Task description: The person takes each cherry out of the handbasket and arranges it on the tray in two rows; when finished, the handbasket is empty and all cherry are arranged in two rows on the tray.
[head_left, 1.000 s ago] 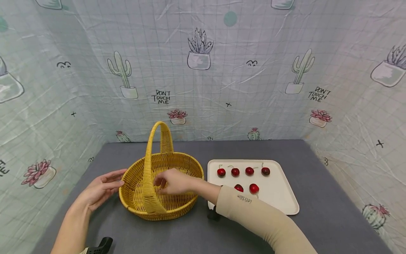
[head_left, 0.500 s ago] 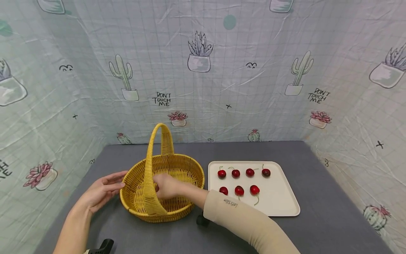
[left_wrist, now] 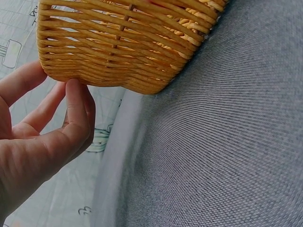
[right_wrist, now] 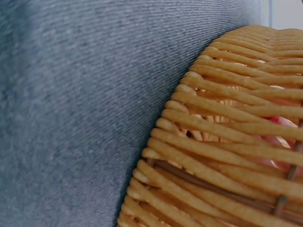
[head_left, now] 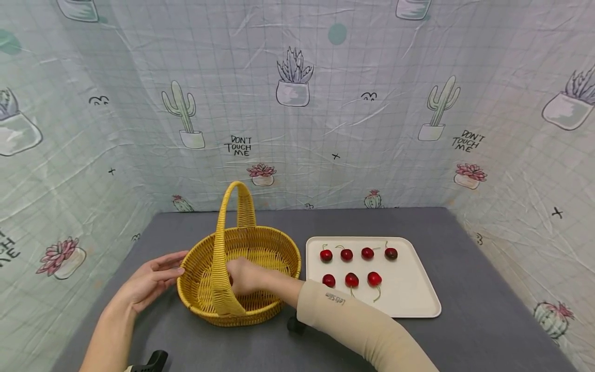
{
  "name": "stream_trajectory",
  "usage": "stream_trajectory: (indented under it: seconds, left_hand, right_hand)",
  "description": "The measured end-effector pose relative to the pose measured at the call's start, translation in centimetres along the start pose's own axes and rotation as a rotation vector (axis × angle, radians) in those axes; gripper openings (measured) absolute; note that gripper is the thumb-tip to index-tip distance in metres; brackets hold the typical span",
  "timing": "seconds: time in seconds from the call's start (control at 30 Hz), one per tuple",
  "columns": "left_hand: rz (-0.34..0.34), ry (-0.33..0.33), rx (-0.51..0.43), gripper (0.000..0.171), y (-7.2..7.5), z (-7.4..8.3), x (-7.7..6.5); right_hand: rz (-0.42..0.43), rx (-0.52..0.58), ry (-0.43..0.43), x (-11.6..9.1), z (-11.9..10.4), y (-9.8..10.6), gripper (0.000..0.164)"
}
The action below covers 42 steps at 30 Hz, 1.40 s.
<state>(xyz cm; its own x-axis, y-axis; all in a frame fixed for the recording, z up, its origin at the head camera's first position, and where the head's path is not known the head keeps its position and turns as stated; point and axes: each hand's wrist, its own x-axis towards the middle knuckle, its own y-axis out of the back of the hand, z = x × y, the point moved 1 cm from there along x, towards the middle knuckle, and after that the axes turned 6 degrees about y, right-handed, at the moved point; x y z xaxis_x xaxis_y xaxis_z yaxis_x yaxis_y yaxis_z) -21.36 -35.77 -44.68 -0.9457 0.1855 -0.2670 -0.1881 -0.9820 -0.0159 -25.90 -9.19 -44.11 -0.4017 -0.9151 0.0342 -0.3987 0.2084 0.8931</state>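
The yellow wicker basket (head_left: 288, 253) with its tall handle stands left of centre. At its left side is my left hand (head_left: 151, 281), fingers fairly straight. In the left wrist view its fingertips (left_wrist: 72, 90) touch the outer weave. My right hand (head_left: 246, 276) is low inside the basket, right of the handle, fingers curled. A dark red cherry (head_left: 230, 279) shows at its fingertips, mostly hidden by the hand and handle. Through the weave in the right wrist view, a red cherry (right_wrist: 281, 137) is partly visible.
A cream tray (head_left: 409, 294) right of the basket holds several stemmed cherries in two rows. The right sleeve (head_left: 346, 315) passes over its front left corner. Grey cloth (head_left: 223, 351) covers the table. A patterned curtain (head_left: 334, 113) surrounds the back and sides.
My right hand has gone lower into the basket and its fingers have curled in. The right forearm has shifted left, uncovering a cherry on the tray. My left hand stays at the basket.
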Motion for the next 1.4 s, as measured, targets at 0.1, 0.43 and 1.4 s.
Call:
stream_trajectory:
  seconds: [0.1,0.43,1.4]
  left_hand:
    - [0.001,-0.001,-0.002,0.068,0.0,0.0,0.0]
    - [-0.004,-0.008,-0.013,0.067,0.0,-0.1,0.0]
    - [-0.022,-0.010,-0.035,0.067,0.1,-0.3,0.1]
  right_hand:
    - [-0.008,-0.024,0.008,0.0,0.0,-0.1,0.044]
    - [0.028,0.008,0.041,-0.6,-0.1,0.2,0.030]
    - [0.296,0.232,-0.032,-6.6,3.0,5.6,0.028]
